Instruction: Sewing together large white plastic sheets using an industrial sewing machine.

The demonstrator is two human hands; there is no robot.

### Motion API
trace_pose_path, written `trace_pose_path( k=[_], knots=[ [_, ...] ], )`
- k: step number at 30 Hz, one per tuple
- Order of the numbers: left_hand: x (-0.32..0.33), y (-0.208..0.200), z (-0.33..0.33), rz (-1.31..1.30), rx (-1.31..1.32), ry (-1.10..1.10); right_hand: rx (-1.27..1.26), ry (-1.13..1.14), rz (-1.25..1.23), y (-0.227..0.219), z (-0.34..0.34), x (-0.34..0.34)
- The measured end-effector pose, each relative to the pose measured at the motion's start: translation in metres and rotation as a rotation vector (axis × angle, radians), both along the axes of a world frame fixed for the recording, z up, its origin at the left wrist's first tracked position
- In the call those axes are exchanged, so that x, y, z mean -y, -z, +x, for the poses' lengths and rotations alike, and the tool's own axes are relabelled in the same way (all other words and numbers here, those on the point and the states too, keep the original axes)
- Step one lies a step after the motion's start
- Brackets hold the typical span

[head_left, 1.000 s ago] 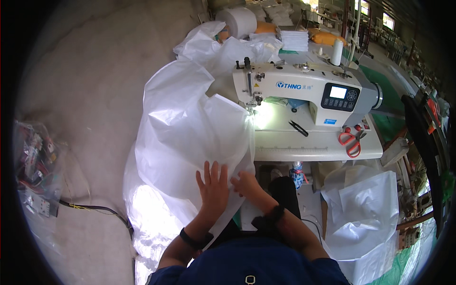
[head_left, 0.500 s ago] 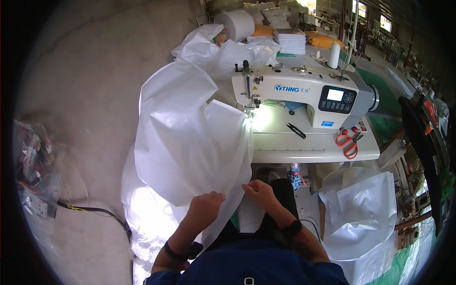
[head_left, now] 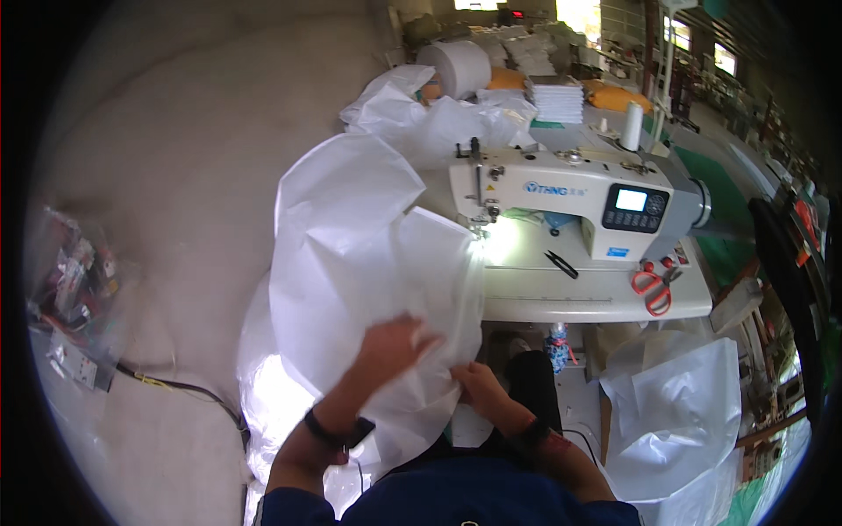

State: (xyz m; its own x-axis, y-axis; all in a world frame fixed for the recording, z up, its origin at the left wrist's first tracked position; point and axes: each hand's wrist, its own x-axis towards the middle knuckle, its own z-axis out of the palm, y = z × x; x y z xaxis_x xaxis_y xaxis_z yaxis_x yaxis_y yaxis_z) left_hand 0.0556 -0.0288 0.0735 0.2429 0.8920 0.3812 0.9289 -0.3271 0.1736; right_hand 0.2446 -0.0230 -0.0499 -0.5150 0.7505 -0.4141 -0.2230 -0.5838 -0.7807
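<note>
A large white plastic-like sheet (head_left: pixel 351 254) hangs over the left end of the sewing machine (head_left: pixel 561 188). Its upper right corner lies at the lit needle area. My right hand (head_left: pixel 481 388) is closed on the sheet's right edge, below the table's front. Over the sheet's lower middle is my left hand (head_left: pixel 393 349), slightly blurred, with thumb and fingers apart; whether it touches the sheet is hard to tell. Black thread snips (head_left: pixel 561 264) and red-handled scissors (head_left: pixel 652 291) lie on the machine's table to the right.
A white thread cone (head_left: pixel 631 127) stands behind the machine. At the back are a white roll (head_left: pixel 460 68) and a stack of folded white pieces (head_left: pixel 556 101). More white sheets (head_left: pixel 671 412) hang at lower right. A clear bag of odds and ends (head_left: pixel 79 298) and a black cable (head_left: pixel 189 392) lie left.
My left hand has moved up over the sheet, and its fingers have spread. My right hand stays at the sheet's edge. The whole view has shifted slightly, with the scene lower and further right.
</note>
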Motion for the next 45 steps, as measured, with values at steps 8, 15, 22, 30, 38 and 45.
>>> trace_pose_path(
  k=[8, 15, 22, 30, 38, 45],
  knots=[
    [-0.056, 0.085, -0.263, -0.028, 0.200, -1.176, 0.051, -0.025, -0.030, 0.000, -0.010, 0.014],
    [0.079, 0.125, -0.281, 0.159, 0.372, -0.998, 0.106, -0.021, -0.028, 0.018, -0.018, 0.014],
    [0.089, 0.057, -0.199, -0.425, -0.145, -1.264, 0.321, -0.067, 0.239, 0.000, -0.003, 0.020],
    [-0.028, 0.050, 0.062, -0.186, 0.109, -0.112, 0.685, -0.213, 0.661, -0.024, 0.001, 0.030],
    [-0.048, 0.070, 0.030, -0.437, 0.776, -0.102, 0.696, 0.301, 0.608, -0.010, 0.018, -0.005],
    [-0.026, 0.055, 0.043, -0.144, 0.152, -0.117, -0.412, 0.147, -0.090, 0.026, -0.001, -0.031]
  ],
)
